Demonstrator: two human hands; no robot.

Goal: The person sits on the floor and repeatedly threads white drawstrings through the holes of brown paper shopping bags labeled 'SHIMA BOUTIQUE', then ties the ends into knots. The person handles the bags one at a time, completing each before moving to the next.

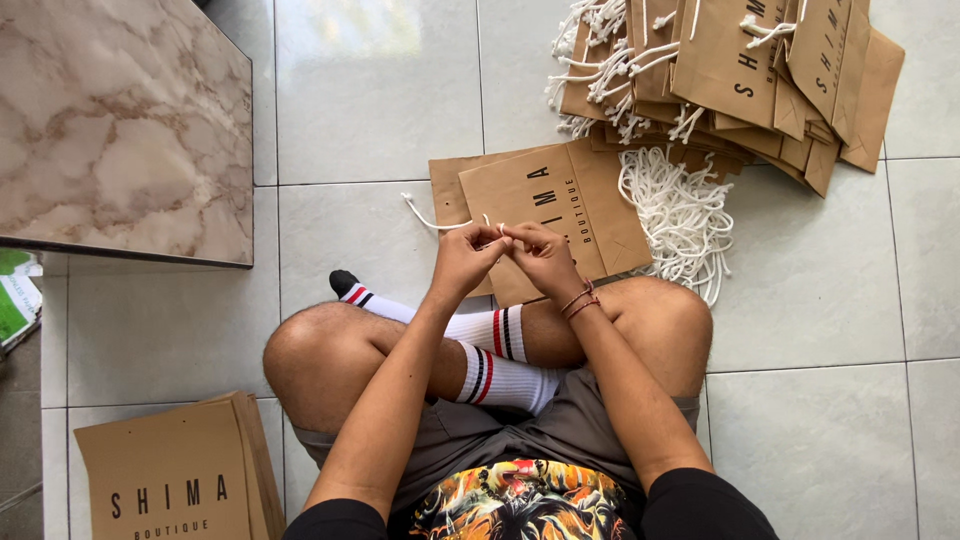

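Left hand (465, 258) and right hand (540, 255) pinch a white cord (425, 220) together over a flat bag (555, 210). Corded bags (740, 70) pile at one o'clock; cordless stack (175, 475) waits at eight; loose cords (680, 215) remain.

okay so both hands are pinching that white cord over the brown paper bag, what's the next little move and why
Probably pull the pinched cord snug. The left hand and right hand meet fingertip to fingertip on the white cord, which trails loose to the left over the flat brown paper bag lying on the floor tiles. Whether a knot is formed there is too small to tell.
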